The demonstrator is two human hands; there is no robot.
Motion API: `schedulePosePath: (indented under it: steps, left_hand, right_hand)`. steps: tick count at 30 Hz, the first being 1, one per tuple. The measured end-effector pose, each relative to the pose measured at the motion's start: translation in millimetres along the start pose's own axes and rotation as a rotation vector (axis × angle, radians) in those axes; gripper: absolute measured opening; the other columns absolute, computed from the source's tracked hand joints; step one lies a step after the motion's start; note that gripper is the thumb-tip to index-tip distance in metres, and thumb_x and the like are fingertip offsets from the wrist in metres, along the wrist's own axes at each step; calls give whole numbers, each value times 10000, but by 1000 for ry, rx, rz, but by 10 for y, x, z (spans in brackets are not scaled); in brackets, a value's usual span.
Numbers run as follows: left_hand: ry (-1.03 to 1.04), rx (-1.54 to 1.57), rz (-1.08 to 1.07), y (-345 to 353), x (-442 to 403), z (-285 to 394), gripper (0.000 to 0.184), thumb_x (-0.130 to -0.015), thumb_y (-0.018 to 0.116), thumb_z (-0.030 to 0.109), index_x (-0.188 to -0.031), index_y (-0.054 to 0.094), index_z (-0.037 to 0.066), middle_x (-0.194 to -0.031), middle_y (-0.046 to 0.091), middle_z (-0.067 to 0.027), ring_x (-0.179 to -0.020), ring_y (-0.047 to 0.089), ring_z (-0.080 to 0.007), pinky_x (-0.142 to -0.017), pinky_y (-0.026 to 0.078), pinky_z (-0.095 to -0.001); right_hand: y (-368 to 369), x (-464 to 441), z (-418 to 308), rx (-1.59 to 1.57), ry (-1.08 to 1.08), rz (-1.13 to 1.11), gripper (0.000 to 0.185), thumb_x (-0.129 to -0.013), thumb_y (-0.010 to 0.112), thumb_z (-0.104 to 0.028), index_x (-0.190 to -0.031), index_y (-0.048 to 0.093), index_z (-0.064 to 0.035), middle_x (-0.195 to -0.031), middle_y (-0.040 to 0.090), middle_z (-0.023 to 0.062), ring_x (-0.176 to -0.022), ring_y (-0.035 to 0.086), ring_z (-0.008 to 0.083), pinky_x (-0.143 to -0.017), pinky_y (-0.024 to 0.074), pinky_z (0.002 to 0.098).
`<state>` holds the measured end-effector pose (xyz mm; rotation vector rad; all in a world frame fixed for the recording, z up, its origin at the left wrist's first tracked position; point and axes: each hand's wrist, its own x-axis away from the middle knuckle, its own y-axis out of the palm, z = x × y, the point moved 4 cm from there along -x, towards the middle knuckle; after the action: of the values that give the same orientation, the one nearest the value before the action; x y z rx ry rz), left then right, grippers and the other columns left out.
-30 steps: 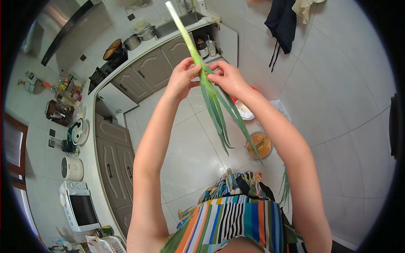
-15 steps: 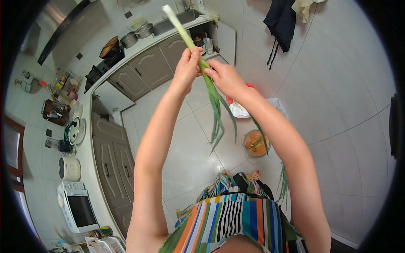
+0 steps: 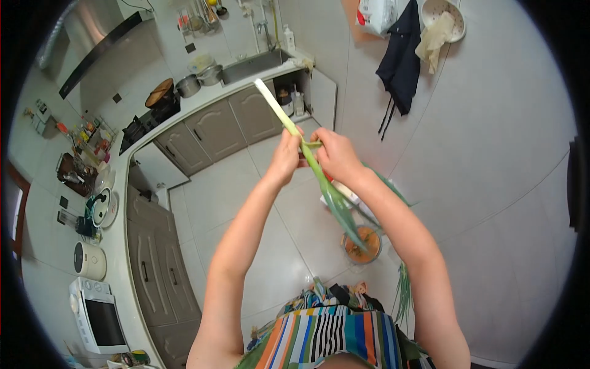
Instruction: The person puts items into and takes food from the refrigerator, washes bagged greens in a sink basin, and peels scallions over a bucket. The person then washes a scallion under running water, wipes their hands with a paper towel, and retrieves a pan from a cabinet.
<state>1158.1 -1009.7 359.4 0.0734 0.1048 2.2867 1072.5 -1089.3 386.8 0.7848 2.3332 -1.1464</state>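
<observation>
A long green onion (image 3: 332,195) slants across the middle of the view, white end at the upper left and green leaves pointing down to the right. Around its pale stalk my left hand (image 3: 286,157) is closed. Just to the right, my right hand (image 3: 335,155) pinches a green strip that bends away from the stalk, and a long leaf trails behind my right forearm. Below the leaf tips stands a round container (image 3: 362,245) with orange-brown contents and green bits on the floor.
Behind the leaves a red and white item sits partly hidden. More green leaves (image 3: 403,295) hang by my right elbow. A counter (image 3: 131,258) with a microwave (image 3: 101,317) and rice cooker (image 3: 90,261) curves along the left. Pots (image 3: 188,86) and a sink (image 3: 255,66) are at the back.
Both hands and the onion have come lower in the view. A green strip now stands away from the stalk at my right hand. The view has tilted up, showing more wall.
</observation>
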Motion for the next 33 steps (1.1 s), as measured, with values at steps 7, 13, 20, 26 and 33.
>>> schedulePosePath:
  steps: [7, 13, 20, 26, 33]
  left_hand:
    - [77, 325, -170, 203, 66, -232, 223, -843, 305, 222, -1052, 279, 150, -666, 361, -16, -500, 312, -83, -407, 290, -195]
    - [129, -119, -117, 104, 249, -255, 207, -848, 341, 240, -958, 431, 89, -590, 370, 20, -486, 330, -48, -425, 297, -177]
    - [117, -334, -198, 173, 365, -208, 237, -843, 359, 266, -911, 496, 84, -575, 348, 44, -489, 320, -37, -405, 268, -166]
    - [99, -383, -184, 84, 443, -309, 248, -842, 359, 278, -918, 506, 93, -567, 358, 42, -489, 327, -41, -422, 294, -174]
    - [63, -409, -22, -178, 443, -557, 267, -841, 357, 286, -944, 505, 88, -595, 391, 34, -484, 357, -45, -427, 306, -181]
  right_hand:
    - [-228, -52, -51, 383, -48, 36, 84, -673, 443, -62, -740, 494, -59, -674, 477, 132, -651, 496, 322, -584, 404, 415]
    - [-752, -278, 418, 526, 106, 128, 155, -700, 391, -116, -715, 538, -68, -709, 533, 162, -672, 512, 331, -605, 410, 416]
    - [-1279, -249, 974, 590, 530, 167, 251, -700, 372, -181, -812, 579, -92, -816, 562, 131, -765, 524, 321, -673, 414, 390]
    - [-2077, 25, 1571, 691, 730, 425, 266, -722, 349, -189, -815, 571, -78, -797, 566, 140, -749, 532, 308, -654, 411, 380]
    - [-2318, 653, 1817, -452, 598, 508, 169, -728, 380, -71, -828, 506, -20, -578, 417, 4, -494, 385, 109, -485, 350, 236]
